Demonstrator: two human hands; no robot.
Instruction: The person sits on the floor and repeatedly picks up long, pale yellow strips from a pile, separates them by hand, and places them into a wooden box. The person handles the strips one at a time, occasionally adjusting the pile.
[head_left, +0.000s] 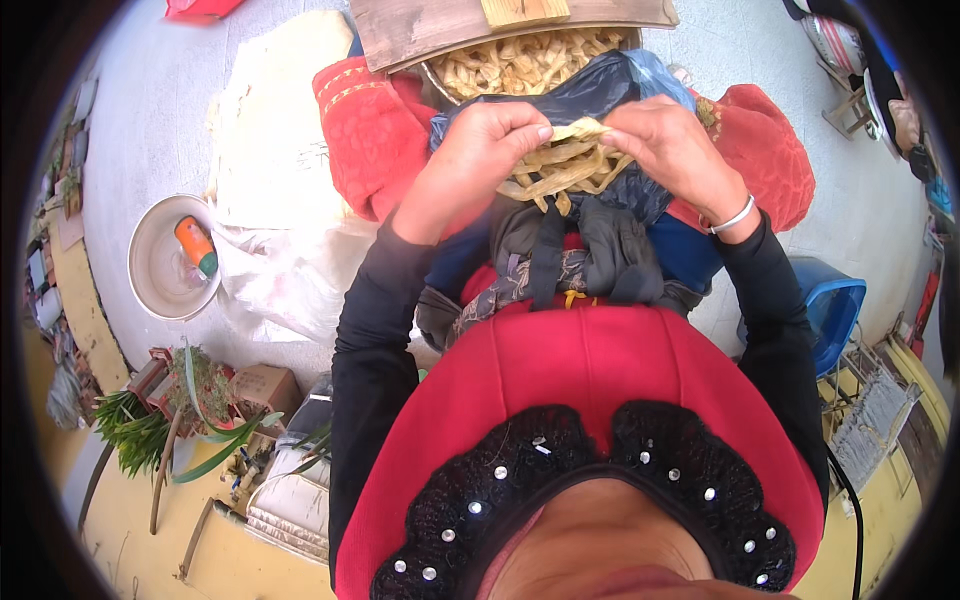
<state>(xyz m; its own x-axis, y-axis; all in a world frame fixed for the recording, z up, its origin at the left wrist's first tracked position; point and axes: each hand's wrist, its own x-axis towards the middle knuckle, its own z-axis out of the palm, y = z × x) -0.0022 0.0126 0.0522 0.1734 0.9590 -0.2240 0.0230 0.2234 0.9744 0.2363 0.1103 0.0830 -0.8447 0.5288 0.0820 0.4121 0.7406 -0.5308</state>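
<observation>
Between my two hands stretches a pale yellow, twisted strip (579, 130), which looks like dried plant or food material. My left hand (491, 146) pinches its left end with thumb and forefinger. The right end is pinched the same way by my right hand (667, 142), with a silver bangle on that wrist. Just below the hands, more tan strips (574, 174) lie in a loose heap on a dark plastic bag (581, 90) spread over my lap. Beyond the bag, a container holds many similar strips (525, 64), partly covered by a wooden board (431, 34).
On the left, a white bucket (146, 277) holds an orange-and-green object (196, 246). Near it lie a pale cloth sheet (277, 135) and white plastic sheeting (292, 281). Potted plants (135, 431) stand lower left. A blue plastic bin (832, 307) is to the right.
</observation>
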